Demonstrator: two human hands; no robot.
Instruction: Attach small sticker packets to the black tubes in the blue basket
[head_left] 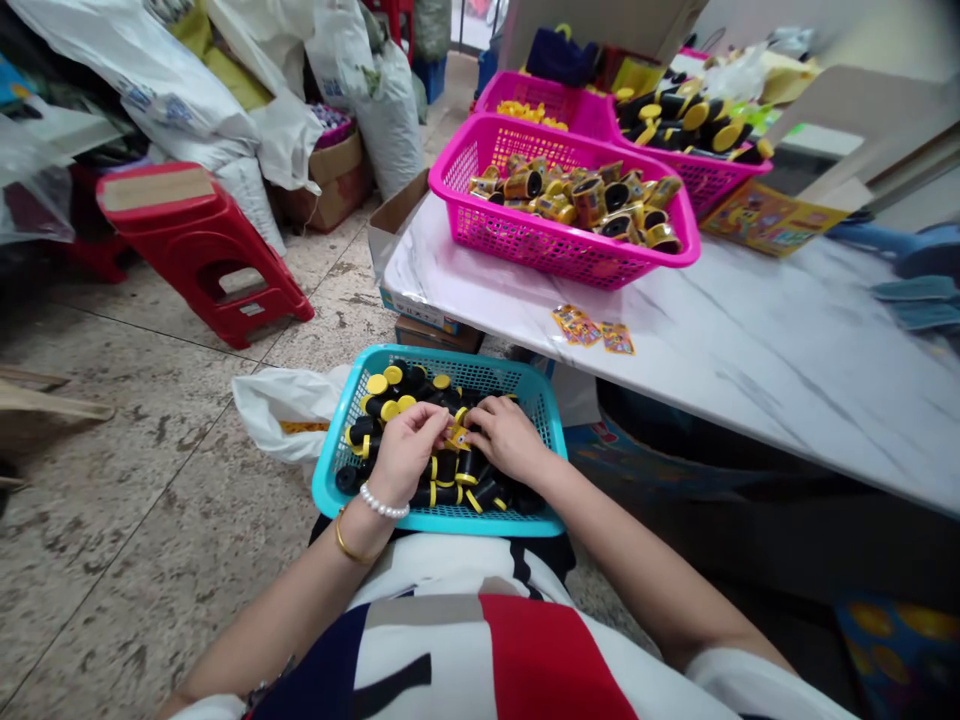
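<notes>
A turquoise basket (555,440) sits on my lap, filled with small black bottles (444,468) that have yellow caps. Over it, my left hand (409,445) is closed in a pinch at the edge of a small yellow printed label (457,437). My right hand (508,436) has its fingers curled at the other side of the label, around what looks like a black bottle with a yellow rim. That bottle is mostly hidden by the fingers. Both hands are close together.
On the marble-look table (720,330) to the front right stand a pink basket (540,250) of label-wrapped bottles and several loose labels (592,330). More pink baskets are behind. A white bag (289,410) lies left of the turquoise basket; a tilted red stool (202,245) is farther left.
</notes>
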